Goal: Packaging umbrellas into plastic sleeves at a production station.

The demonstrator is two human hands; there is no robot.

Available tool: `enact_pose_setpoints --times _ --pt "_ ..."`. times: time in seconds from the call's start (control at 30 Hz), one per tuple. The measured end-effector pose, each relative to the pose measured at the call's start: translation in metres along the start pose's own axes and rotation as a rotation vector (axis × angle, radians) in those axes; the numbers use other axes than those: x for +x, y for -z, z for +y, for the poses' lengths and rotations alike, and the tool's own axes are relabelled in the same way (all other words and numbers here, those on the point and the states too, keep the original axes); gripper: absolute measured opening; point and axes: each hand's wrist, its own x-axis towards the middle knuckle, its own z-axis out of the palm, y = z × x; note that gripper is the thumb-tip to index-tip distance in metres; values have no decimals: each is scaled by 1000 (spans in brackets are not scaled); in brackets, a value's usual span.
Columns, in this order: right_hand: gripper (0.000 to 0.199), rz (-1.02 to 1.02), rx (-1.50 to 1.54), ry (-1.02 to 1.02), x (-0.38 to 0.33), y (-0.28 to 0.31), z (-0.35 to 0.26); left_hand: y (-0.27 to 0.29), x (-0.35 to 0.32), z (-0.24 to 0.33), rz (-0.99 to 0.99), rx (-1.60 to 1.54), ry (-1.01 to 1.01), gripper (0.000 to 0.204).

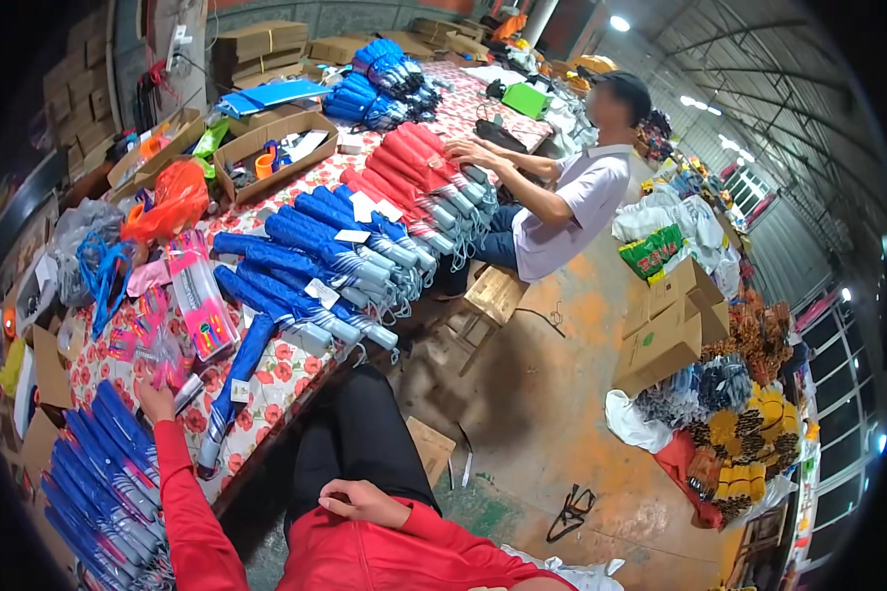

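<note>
Blue fabric umbrella [247,373], slim and tubular, lies on flower-printed tablecloth [296,372].

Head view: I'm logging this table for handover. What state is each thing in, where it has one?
Blue umbrellas: folded, piled
Red umbrellas: folded, piled
Single blue umbrella: folded, lying apart
Cardboard box: open
Wooden stool: upright
Left hand: grip unclear
Right hand: loosely open, nothing visibly held
Co-worker's hands: at the red umbrellas

No print is readable, even on white tags [321,293].
</note>
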Motion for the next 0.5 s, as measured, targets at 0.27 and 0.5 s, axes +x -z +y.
enact_pose_setpoints --times 0.27,0.5 --pt "23 -28 -43 20 1 -7 -8 32 3 -27 263 -64 -219 14" --pt "23 -16 -78 -4 -5 -8 -9 77 -18 15 117 -69 -31 16"
